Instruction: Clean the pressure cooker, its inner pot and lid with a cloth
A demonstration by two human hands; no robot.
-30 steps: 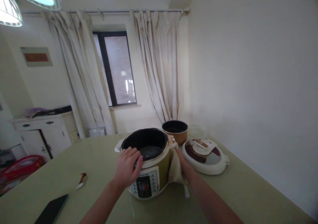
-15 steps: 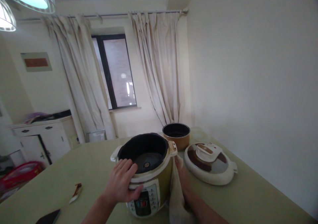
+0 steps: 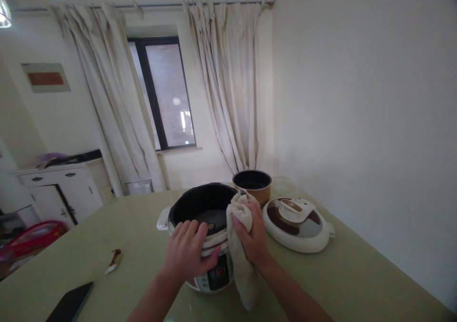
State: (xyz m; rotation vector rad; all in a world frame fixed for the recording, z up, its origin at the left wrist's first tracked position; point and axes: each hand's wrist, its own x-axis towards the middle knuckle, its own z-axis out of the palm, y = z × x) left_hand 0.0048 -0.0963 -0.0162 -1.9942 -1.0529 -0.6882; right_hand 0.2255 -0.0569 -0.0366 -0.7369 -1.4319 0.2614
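An open pressure cooker (image 3: 200, 212) with a dark inside stands on the green table (image 3: 135, 236). My left hand (image 3: 187, 255) lies over its near rim, fingers curled round the edge above the control panel. My right hand (image 3: 252, 238) grips a cream cloth (image 3: 240, 246) and presses it against the cooker's right rim; the cloth hangs down the side. The cooker's white and brown lid (image 3: 297, 223) lies on the table to the right. A brown inner pot (image 3: 252, 185) stands behind the cooker.
A dark phone (image 3: 69, 302) and a small wrapper (image 3: 114, 260) lie on the table at the left. A white cabinet (image 3: 59, 188) and a red basket (image 3: 28, 238) stand further left. Curtains and a window are behind; a bare wall runs along the right.
My right hand has come up with the cloth from the cooker's right side to its top rim. The left hand has stayed on the near rim.
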